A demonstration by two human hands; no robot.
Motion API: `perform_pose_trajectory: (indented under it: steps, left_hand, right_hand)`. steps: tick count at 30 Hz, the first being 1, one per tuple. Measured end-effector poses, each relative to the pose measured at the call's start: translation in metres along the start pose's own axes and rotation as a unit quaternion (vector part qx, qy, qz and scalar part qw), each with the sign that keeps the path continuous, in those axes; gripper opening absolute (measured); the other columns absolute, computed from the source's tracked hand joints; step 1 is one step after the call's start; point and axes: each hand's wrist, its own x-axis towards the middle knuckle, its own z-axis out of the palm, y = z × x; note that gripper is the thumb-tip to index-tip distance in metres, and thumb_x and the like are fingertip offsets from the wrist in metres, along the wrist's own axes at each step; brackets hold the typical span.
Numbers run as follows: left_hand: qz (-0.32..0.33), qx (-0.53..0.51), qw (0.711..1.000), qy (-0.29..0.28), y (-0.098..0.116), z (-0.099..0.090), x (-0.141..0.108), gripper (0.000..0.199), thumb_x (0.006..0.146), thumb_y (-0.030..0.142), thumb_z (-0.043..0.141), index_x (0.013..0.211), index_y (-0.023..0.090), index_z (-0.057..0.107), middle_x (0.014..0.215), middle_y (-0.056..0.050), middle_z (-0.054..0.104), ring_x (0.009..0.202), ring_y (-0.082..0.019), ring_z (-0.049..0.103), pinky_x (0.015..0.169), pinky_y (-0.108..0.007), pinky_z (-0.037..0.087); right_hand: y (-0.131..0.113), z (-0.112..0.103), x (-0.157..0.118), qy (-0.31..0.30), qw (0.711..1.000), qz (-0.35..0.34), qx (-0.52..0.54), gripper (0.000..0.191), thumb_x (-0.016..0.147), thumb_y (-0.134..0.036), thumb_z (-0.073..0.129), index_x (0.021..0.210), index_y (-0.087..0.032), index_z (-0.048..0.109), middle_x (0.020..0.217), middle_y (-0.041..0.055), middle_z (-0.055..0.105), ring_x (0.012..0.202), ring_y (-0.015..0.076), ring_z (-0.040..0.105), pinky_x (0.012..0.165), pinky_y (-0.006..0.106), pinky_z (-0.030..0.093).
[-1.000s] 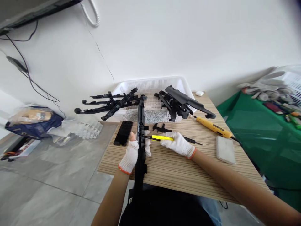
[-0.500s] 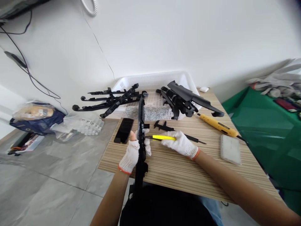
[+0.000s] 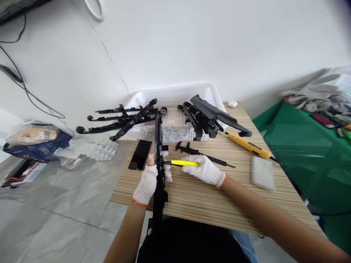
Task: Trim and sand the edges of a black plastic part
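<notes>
Grips a long, narrow, black plastic strip (image 3: 159, 184) near its middle in the white-gloved left hand (image 3: 146, 183), probably to steady it from six to twelve o'clock. Holds a ribbed, yellow-handled, dark-tipped tool (image 3: 185, 163) in the closed, white-gloved right hand (image 3: 204, 168), apparently to aim toward nine o'clock at the strip.

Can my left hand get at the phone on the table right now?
Probably not without letting go, as your left hand is wrapped around the long black part. Otherwise the way looks free: the phone lies close by, uncovered.
</notes>
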Motion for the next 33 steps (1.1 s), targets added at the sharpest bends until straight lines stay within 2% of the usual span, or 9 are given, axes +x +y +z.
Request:
perform_pose_trajectory:
  steps: [5,9,15,20,23,29,33]
  left_hand:
    - [0.020,0.053,0.998,0.039,0.005,0.000,0.002,0.074,0.066,0.072,0.069,0.111,0.014,0.059,0.058,0.000,0.066,0.042,-0.015,0.058,0.040,-0.027,0.049]
    - [0.057,0.096,0.992,0.056,0.008,0.001,0.000,0.076,0.065,0.068,0.072,0.115,0.012,0.060,0.064,-0.003,0.070,0.045,-0.017,0.061,0.042,-0.029,0.052]
    - [0.079,0.115,0.986,0.091,0.010,0.003,-0.008,0.050,0.068,0.056,0.073,0.094,0.014,0.063,0.070,-0.006,0.074,0.049,-0.018,0.064,0.047,-0.031,0.055]
    - [0.072,0.092,0.985,0.125,0.014,0.010,-0.013,0.048,0.058,0.042,0.075,0.095,0.014,0.063,0.084,-0.008,0.077,0.052,-0.017,0.065,0.048,-0.031,0.055]
    - [0.076,0.110,0.983,0.124,0.017,0.012,-0.013,0.043,0.052,0.032,0.075,0.089,0.014,0.064,0.080,-0.007,0.077,0.053,-0.018,0.066,0.049,-0.030,0.055]
    - [0.064,0.103,0.987,0.108,0.020,0.005,-0.003,0.031,0.057,0.032,0.070,0.082,0.014,0.066,0.068,-0.008,0.074,0.052,-0.022,0.067,0.052,-0.035,0.057]
    - [0.063,0.092,0.985,0.129,0.018,0.003,-0.002,0.038,0.063,0.038,0.073,0.093,0.015,0.065,0.082,-0.009,0.077,0.056,-0.022,0.069,0.052,-0.035,0.058]
  right_hand:
    - [0.005,-0.001,0.001,0.033,0.999,-0.008,0.000,0.042,0.076,-0.051,0.069,0.089,-0.012,0.073,0.076,0.0033,0.064,0.061,0.0112,0.050,0.054,0.022,0.043]
    - [0.007,-0.002,0.001,0.037,0.999,-0.016,0.018,0.042,0.076,-0.049,0.069,0.095,-0.012,0.073,0.079,0.0036,0.067,0.061,0.0111,0.051,0.056,0.023,0.044]
    - [0.008,-0.005,0.003,0.077,0.995,-0.007,0.061,0.046,0.074,-0.046,0.071,0.104,-0.012,0.073,0.088,0.0061,0.071,0.072,0.0156,0.060,0.066,0.027,0.050]
    - [0.007,-0.008,0.004,0.082,0.994,-0.001,0.070,0.045,0.073,-0.044,0.072,0.105,-0.013,0.074,0.085,0.0050,0.071,0.072,0.0155,0.061,0.063,0.025,0.050]
    - [0.006,-0.009,0.003,0.069,0.995,-0.001,0.066,0.048,0.073,-0.046,0.073,0.107,-0.012,0.073,0.086,0.0057,0.071,0.072,0.0158,0.062,0.064,0.025,0.050]
    - [0.008,-0.009,0.004,0.054,0.997,-0.050,0.011,0.043,0.078,-0.048,0.070,0.104,-0.014,0.075,0.092,0.0063,0.072,0.076,0.0175,0.064,0.071,0.029,0.053]
    - [0.005,-0.007,0.002,0.099,0.989,-0.042,-0.100,0.041,0.081,-0.048,0.069,0.109,-0.018,0.074,0.100,0.0064,0.073,0.088,0.0207,0.067,0.081,0.031,0.053]
